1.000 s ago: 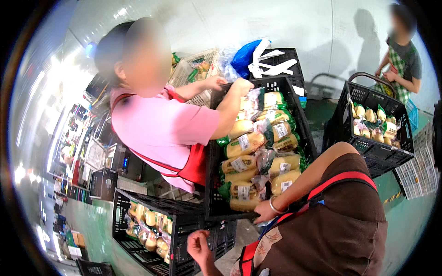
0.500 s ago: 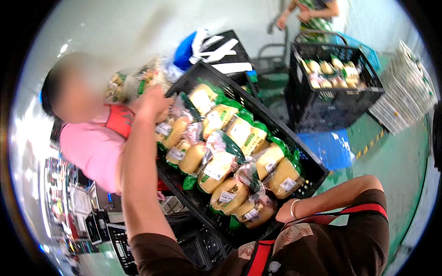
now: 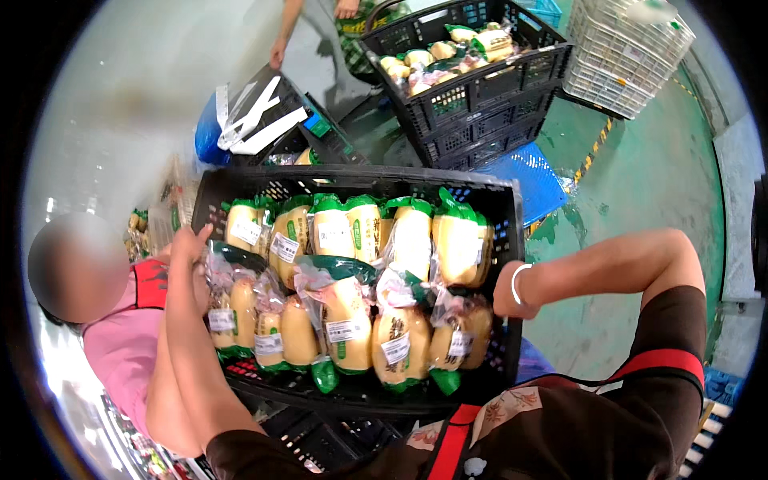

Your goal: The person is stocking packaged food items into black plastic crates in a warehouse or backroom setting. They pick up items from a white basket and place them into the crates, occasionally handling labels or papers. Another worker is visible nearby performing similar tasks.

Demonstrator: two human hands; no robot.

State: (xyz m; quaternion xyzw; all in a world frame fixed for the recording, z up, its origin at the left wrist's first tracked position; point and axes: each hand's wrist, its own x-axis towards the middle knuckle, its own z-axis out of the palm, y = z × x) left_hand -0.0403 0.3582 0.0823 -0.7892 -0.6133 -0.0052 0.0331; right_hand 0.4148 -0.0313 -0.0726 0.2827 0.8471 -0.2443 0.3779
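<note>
Our left hand (image 3: 189, 245) and right hand (image 3: 510, 291) grip both ends of a black plastic crate (image 3: 360, 172) holding bagged yellow vegetables (image 3: 347, 314).

2 brown sleeves (image 3: 674, 324), red straps (image 3: 452, 444), 1 white bangle (image 3: 516, 282), seemingly floral patches (image 3: 510, 408).

My black crate (image 3: 505, 212) is hard plastic. The bags (image 3: 348, 304) in it are thin, crinkly, shiny plastic with smooth labels (image 3: 344, 330). My bangle (image 3: 515, 285) looks smooth, my brown sleeve (image 3: 672, 324) is dull cloth. The upper-right floor (image 3: 648, 164) looks glossy.
</note>
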